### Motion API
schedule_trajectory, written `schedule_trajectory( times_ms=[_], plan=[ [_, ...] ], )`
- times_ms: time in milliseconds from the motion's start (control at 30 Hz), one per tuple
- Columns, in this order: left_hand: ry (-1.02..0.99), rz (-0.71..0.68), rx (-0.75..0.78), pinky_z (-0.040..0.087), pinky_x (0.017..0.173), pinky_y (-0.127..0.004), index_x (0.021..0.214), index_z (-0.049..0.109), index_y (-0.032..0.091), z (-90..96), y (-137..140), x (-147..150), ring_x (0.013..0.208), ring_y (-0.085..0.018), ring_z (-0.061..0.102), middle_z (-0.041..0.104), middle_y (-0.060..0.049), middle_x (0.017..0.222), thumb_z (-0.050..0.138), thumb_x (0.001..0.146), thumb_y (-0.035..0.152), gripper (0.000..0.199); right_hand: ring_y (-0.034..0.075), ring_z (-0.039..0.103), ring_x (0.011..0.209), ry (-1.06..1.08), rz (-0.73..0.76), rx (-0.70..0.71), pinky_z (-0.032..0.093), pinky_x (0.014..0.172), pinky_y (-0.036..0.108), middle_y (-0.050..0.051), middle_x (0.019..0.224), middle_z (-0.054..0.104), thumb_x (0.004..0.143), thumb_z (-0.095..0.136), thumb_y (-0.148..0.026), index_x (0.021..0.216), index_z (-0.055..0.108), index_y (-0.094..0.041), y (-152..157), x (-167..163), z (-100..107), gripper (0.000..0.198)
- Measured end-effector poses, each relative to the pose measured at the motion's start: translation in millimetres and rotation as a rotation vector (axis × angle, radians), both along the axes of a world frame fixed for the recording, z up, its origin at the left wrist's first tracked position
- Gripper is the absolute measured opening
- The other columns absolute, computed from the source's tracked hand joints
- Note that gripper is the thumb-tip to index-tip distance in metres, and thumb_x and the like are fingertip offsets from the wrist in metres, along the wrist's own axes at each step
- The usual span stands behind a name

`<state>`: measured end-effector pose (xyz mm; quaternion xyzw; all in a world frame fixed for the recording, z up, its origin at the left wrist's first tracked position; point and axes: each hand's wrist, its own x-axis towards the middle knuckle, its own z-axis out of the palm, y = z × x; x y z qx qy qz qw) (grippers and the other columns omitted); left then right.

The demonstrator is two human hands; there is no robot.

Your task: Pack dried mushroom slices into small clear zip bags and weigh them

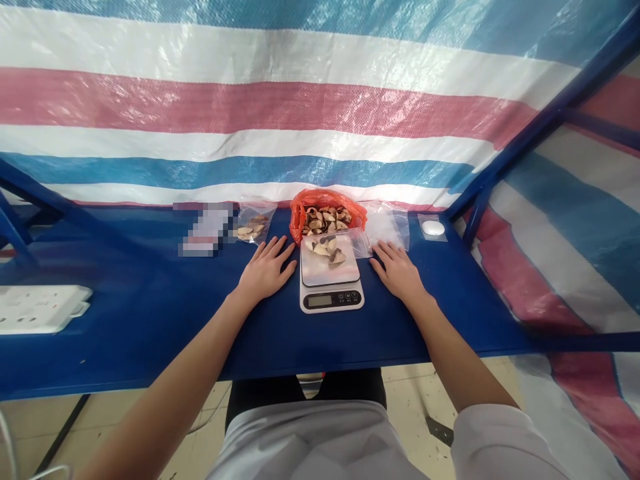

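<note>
My left hand (267,270) lies flat on the blue table, fingers spread, just left of a white digital kitchen scale (331,293). On the right of the scale my right hand (397,268) also rests flat, its fingers near a clear plastic bag. Neither hand holds anything. On the scale's plate sits a clear zip bag (357,241) with several brown-and-cream shell-like pieces (327,249) in it. Behind the scale an open red plastic bag (303,200) is full of similar pieces. The scale's display looks blank.
Left of the red bag lies another clear bag with pieces (251,229), beside a blurred-out item (210,228). Empty clear bags (390,223) lie at the right, near a white round object (433,228). A power strip (43,308) sits far left. Striped sheeting (260,107) hangs behind the table (165,333).
</note>
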<state>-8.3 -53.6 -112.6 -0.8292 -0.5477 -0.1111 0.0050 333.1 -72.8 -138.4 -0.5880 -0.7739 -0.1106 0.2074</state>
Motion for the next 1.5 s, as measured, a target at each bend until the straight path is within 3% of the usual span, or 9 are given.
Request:
schedule_trajectory(
  times_ms=[100,467,1133,1367,1500],
  plan=[
    [0.003,0.002,0.003,0.028,0.124,-0.052,0.148,0.052,0.014,-0.3,-0.2,0.3,0.149,-0.034,0.036,0.042,-0.014,0.159,0.038,0.101,0.042,0.057,0.034,0.054,0.137,0.007,0.034,-0.046,0.045,0.115,0.05,0.014,0.143,0.061,0.104,0.043,-0.037,0.135,0.065,-0.013,1.7,2.5,-1.3,0.046],
    [-0.008,0.012,-0.005,0.026,0.125,-0.051,0.148,0.053,0.015,1.5,-2.0,1.6,0.15,-0.033,0.036,0.042,-0.013,0.159,0.039,0.101,0.041,0.056,0.034,0.051,0.14,0.007,0.055,-0.126,0.04,0.118,0.051,0.013,0.148,0.057,0.103,0.044,-0.038,0.139,0.062,-0.013,2.7,3.9,1.5,0.047],
    [-0.105,0.007,0.015,0.028,0.124,-0.052,0.144,0.057,0.022,-4.1,-0.2,-1.1,0.149,-0.032,0.039,0.045,-0.009,0.159,0.04,0.099,0.044,0.053,0.032,0.051,0.14,0.039,0.064,-0.104,0.041,0.118,0.052,0.012,0.146,0.059,0.103,0.044,-0.039,0.139,0.063,-0.02,3.3,5.8,0.0,0.045],
    [-0.23,-0.021,0.089,0.036,0.12,-0.052,0.135,0.063,0.019,6.3,-0.5,-1.4,0.143,-0.032,0.047,0.052,-0.013,0.152,0.042,0.098,0.043,0.049,0.03,0.056,0.136,0.097,0.088,-0.068,0.046,0.114,0.048,0.011,0.145,0.06,0.101,0.046,-0.037,0.138,0.063,-0.018,0.6,4.3,14.3,0.044],
    [-0.356,-0.078,0.156,0.043,0.116,-0.049,0.127,0.067,0.018,21.0,-2.2,6.0,0.133,-0.029,0.057,0.062,-0.014,0.141,0.043,0.099,0.04,0.043,0.028,0.06,0.131,0.306,0.092,-0.015,0.05,0.111,0.043,0.009,0.137,0.066,0.099,0.049,-0.036,0.129,0.07,-0.02,-0.9,-0.2,30.7,0.04]
  ],
)
